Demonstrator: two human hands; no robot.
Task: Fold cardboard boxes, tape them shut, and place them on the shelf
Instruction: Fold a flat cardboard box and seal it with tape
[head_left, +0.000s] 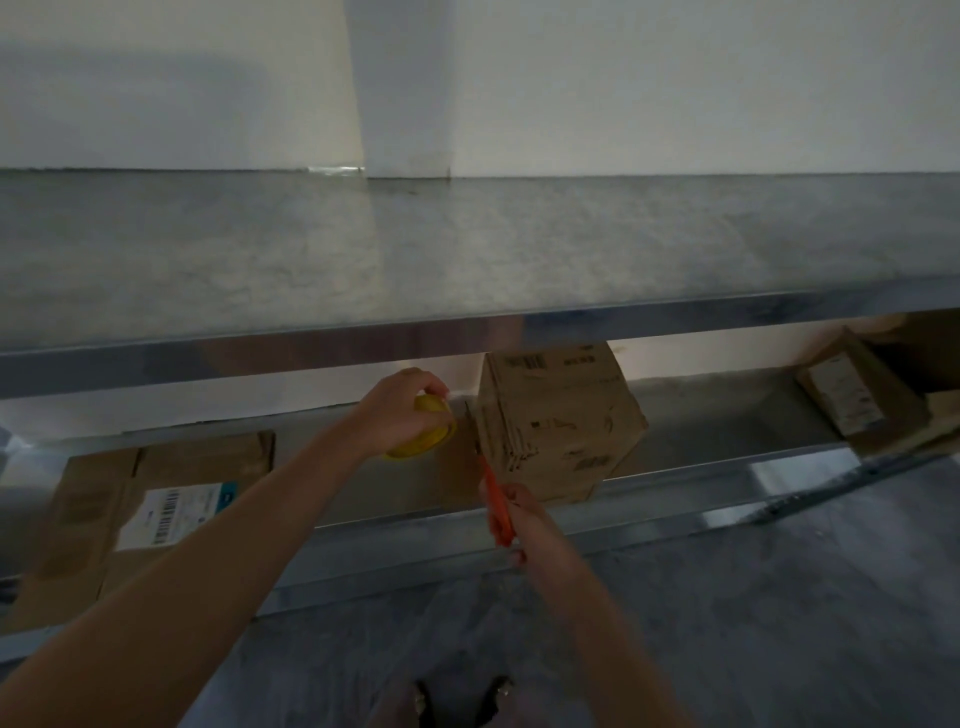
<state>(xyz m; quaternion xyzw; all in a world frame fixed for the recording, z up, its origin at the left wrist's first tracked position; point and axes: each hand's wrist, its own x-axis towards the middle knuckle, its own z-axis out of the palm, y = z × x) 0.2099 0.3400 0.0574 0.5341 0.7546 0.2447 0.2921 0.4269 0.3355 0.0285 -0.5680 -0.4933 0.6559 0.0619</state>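
Right hand (524, 519) is curled round the orange-handled scissors (496, 499), blades pointing up into the gap between roll and box; it looks lined up to cut tape, though the strand itself is too faint to confirm. Left hand (400, 410) grips the yellow roll of tape (423, 441) from above, held just left of the box, probably to keep the strand taut. The brown cardboard box (561, 431) stands assembled on the lower metal shelf (727, 415), just right of both hands, scissor tips near its left edge.
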